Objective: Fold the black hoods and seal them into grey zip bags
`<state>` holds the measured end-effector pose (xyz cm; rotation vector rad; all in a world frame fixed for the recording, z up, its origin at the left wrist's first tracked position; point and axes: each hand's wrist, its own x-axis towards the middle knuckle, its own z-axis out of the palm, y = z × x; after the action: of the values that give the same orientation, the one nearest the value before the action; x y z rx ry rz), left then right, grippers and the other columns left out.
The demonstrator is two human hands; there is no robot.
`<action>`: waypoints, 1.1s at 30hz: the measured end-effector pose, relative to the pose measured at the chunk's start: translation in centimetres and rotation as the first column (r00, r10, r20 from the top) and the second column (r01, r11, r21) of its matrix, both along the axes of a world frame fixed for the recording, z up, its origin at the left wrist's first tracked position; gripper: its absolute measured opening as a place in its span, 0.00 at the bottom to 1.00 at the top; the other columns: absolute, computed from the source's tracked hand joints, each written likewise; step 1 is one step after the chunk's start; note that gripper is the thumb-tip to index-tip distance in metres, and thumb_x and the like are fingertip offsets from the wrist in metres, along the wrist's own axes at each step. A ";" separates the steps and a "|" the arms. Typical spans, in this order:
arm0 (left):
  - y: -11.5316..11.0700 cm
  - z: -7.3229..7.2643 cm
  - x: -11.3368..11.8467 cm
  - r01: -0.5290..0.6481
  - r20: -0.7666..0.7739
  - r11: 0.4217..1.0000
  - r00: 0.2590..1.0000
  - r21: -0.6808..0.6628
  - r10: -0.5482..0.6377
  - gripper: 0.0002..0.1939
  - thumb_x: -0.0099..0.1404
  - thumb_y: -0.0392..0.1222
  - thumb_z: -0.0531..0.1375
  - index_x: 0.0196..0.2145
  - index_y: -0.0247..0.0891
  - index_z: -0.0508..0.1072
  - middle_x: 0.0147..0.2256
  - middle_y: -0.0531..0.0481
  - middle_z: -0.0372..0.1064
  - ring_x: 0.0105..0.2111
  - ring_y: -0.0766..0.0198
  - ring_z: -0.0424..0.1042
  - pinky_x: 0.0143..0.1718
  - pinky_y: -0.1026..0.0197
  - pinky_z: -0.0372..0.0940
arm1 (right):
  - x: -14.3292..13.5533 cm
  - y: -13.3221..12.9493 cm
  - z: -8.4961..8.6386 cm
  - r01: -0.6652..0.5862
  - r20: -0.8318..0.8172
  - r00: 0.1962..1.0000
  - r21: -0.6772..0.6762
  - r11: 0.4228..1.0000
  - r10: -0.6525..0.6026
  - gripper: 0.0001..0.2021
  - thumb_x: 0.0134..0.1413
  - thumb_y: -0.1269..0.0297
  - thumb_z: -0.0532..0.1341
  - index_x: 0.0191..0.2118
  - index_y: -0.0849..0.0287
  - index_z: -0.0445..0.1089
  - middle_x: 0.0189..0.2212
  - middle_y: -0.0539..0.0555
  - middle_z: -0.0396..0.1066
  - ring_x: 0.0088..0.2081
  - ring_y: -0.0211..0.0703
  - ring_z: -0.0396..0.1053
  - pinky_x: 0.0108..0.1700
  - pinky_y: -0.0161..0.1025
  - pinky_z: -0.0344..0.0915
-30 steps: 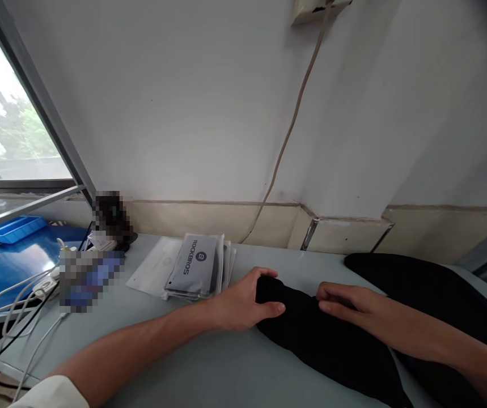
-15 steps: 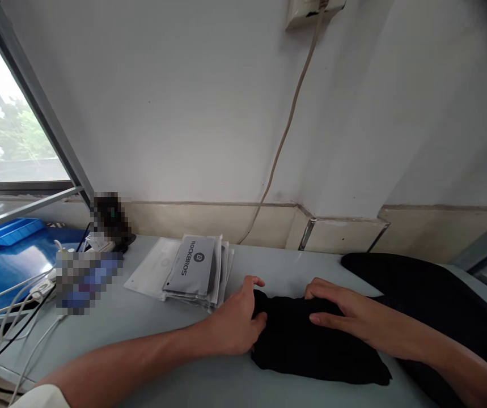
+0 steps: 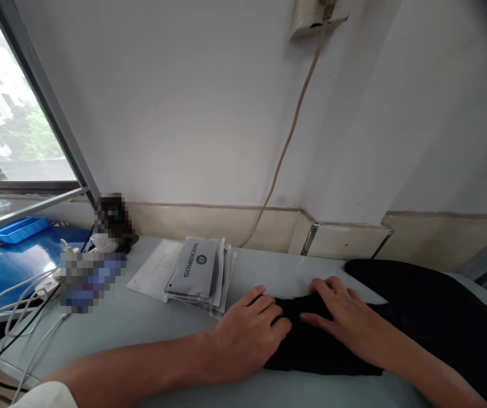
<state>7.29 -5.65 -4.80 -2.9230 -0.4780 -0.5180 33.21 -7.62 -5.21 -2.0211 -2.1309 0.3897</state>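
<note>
Grey-green counter: right of the ROCKBROS packets, black cloth lies laid out but rumpled, not yet flat. My left hand curls closed on its end; my right hand rests half open on it.

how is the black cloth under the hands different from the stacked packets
The black cloth is plain, while the packets have lettering on top. The cloth lies unwrapped under the left hand and right hand; the packets are in clear plastic, untouched. Both rest on the table.
</note>
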 end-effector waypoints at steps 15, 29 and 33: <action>-1.9 -1.4 -2.3 -0.173 -0.148 0.902 0.981 -0.395 0.124 0.33 0.81 0.53 0.43 0.76 0.33 0.45 0.75 0.32 0.34 0.75 0.39 0.35 0.72 0.33 0.43 | -1.5 2.1 -2.6 -0.118 0.071 0.993 0.488 0.865 0.096 0.29 0.75 0.47 0.39 0.57 0.58 0.70 0.49 0.67 0.78 0.44 0.65 0.79 0.41 0.56 0.74; -1.9 -3.6 -2.2 -0.253 -0.108 0.937 0.967 -0.243 0.233 0.36 0.81 0.49 0.47 0.75 0.26 0.42 0.75 0.31 0.32 0.75 0.44 0.33 0.74 0.41 0.42 | -2.3 1.4 -2.9 -0.348 -0.118 0.930 0.026 0.937 0.348 0.33 0.74 0.41 0.45 0.77 0.43 0.42 0.76 0.45 0.43 0.77 0.53 0.37 0.76 0.65 0.34; -1.7 -3.0 -2.4 -0.131 -0.087 0.989 0.988 -0.062 0.126 0.26 0.79 0.37 0.48 0.71 0.28 0.56 0.73 0.34 0.49 0.73 0.48 0.51 0.73 0.47 0.49 | -1.2 2.1 -3.4 -0.228 0.023 0.974 0.103 0.968 0.227 0.37 0.73 0.39 0.44 0.77 0.55 0.47 0.75 0.55 0.50 0.74 0.60 0.48 0.74 0.70 0.39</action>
<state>4.94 -7.30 -7.79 -2.9377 -0.6802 -0.3690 31.97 -5.51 -8.56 -1.7322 -2.3456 0.2905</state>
